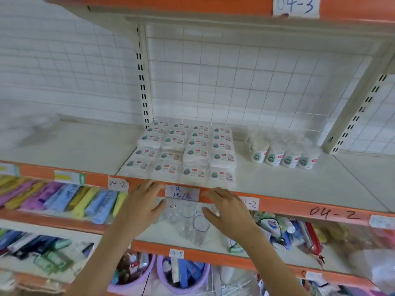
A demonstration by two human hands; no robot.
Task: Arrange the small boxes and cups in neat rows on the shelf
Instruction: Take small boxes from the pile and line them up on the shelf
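My left hand [142,202] and right hand [227,207] hover flat, fingers spread and holding nothing, at the shelf's [299,180] orange front edge. Just behind it, the small clear-wrapped boxes [183,152] sit in four rows; the round plastic cups [282,151] cluster to their right. Clear glasses [190,221] stand below my hands.

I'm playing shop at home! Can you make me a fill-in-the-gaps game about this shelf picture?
1. The small boxes lie in ____ columns.
2. The cups stand to the ____ of the boxes.
3. The shelf has a front edge coloured ____.
4. The left hand and the right hand hold ____.

Missing words: four; right; orange; nothing
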